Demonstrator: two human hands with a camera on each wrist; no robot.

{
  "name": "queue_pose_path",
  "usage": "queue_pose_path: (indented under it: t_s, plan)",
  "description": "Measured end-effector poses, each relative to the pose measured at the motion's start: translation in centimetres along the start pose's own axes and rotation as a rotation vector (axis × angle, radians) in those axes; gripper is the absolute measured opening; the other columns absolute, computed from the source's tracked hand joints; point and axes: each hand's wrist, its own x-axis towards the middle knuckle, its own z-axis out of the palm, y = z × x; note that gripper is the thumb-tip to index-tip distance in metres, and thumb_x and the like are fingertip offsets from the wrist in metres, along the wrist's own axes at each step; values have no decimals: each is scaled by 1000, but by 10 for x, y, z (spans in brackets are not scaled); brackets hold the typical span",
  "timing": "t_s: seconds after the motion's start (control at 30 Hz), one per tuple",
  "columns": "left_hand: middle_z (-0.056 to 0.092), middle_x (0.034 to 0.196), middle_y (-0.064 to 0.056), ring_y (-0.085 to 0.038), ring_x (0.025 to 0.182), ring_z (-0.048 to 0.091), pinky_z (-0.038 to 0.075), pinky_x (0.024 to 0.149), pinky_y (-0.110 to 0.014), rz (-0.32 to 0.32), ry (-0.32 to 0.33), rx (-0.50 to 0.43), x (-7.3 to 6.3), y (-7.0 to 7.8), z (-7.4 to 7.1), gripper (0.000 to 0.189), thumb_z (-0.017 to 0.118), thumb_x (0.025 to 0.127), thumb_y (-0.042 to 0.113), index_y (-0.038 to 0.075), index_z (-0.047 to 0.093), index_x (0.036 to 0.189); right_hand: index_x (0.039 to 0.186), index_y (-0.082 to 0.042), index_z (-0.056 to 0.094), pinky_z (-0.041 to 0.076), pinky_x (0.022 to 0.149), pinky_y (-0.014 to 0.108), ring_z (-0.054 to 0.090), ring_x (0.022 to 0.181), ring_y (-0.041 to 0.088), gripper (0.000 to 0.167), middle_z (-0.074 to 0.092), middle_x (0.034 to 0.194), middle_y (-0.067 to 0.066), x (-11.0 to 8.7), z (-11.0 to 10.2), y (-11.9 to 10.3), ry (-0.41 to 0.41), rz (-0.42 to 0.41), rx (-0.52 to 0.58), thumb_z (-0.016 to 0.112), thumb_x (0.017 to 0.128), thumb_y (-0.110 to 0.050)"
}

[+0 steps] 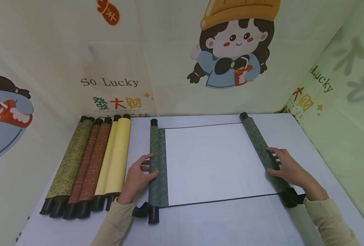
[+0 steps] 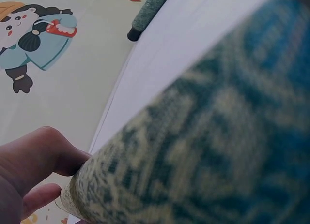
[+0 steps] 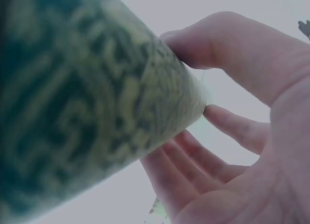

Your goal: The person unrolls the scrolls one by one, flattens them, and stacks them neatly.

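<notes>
A green patterned scroll lies partly unrolled, its white sheet (image 1: pixel 212 164) between two ends. My left hand (image 1: pixel 137 178) holds the slim left roller (image 1: pixel 153 143), thumb on the near side and fingers farther up. Around the thicker right roll (image 1: pixel 255 140), which slants toward me, curl the thumb and fingers of my right hand (image 1: pixel 290 167). Close up in the left wrist view, the patterned roller (image 2: pixel 193 146) fills much of the picture, gripped by the left hand (image 2: pixel 34 161). The right wrist view has the roll (image 3: pixel 97 103) between the right thumb and fingers (image 3: pixel 189 171).
Several rolled scrolls lie side by side at the left: olive (image 1: pixel 74 157), red-brown (image 1: pixel 96 160) and yellow (image 1: pixel 118 157), all with black end knobs. A cartoon-printed cloth (image 1: pixel 169 68) stands behind the white table (image 1: pixel 225 225) and along its sides.
</notes>
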Motion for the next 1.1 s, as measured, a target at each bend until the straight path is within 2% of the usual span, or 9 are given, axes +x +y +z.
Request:
queue_pose_path:
  t_s: [0.4, 0.63, 0.87, 1.1]
  plan:
    - [62, 123, -21, -29, 98, 63, 55, 78, -42, 2, -4, 7, 0, 3, -1, 62, 78, 82, 12, 10, 54, 140, 142, 18, 25, 49, 84, 61, 47, 110, 54, 77, 33, 127, 41, 6, -8, 6, -7, 68, -9, 72, 86, -7]
    - [61, 123, -22, -31, 99, 63, 55, 78, -42, -5, -4, 16, -1, 2, -2, 63, 79, 81, 11, 10, 54, 140, 140, 23, 24, 47, 83, 63, 46, 108, 56, 79, 36, 124, 43, 4, -5, 13, 9, 85, -86, 73, 84, -4]
    - [61, 124, -22, -32, 100, 63, 56, 79, -43, 0, -7, 9, -2, -1, -4, 63, 79, 82, 12, 11, 54, 140, 140, 23, 24, 46, 82, 63, 45, 108, 57, 79, 35, 125, 44, 5, -6, 19, 14, 81, -95, 73, 84, -4]
    - [61, 124, -23, -33, 101, 63, 56, 79, -43, 2, -1, 5, 0, -2, -6, 63, 80, 81, 11, 11, 54, 139, 138, 25, 22, 41, 87, 68, 41, 112, 62, 77, 31, 127, 49, 6, -12, 29, 23, 123, -148, 70, 85, -5]
